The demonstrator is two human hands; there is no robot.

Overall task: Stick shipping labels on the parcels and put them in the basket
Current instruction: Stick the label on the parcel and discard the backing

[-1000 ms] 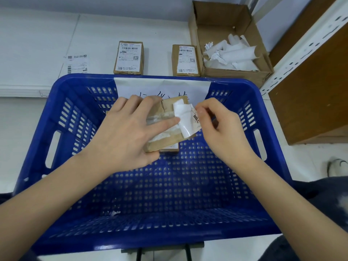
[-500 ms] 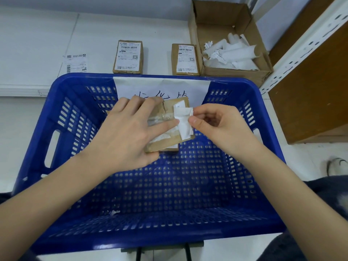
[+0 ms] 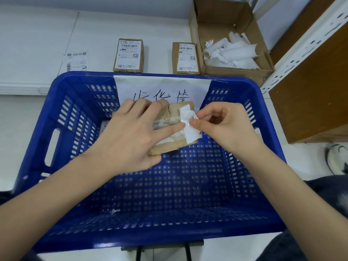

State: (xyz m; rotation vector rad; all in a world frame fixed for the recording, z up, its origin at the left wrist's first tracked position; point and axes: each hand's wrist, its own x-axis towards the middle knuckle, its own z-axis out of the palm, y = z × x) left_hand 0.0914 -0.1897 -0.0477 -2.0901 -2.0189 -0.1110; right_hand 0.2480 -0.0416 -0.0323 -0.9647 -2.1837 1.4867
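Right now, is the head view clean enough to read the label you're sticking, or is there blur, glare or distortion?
Head view: even light, no glare; wide-angle bending of the blue basket rim; shipping label crumpled, print unreadable; right hand pinches it, left hand holds the parcel.

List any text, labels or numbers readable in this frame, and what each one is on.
Paper sign on basket: three handwritten Chinese characters, lower parts hidden by the hands; roughly "收货筐", uncertain.
Left labelled parcel: barcode, QR codes, print too small.
Right labelled parcel: likewise unreadable.
Loose label: too blurred.

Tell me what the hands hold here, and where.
Left hand grips the brown parcel across its top; right hand pinches the white label at its right edge.
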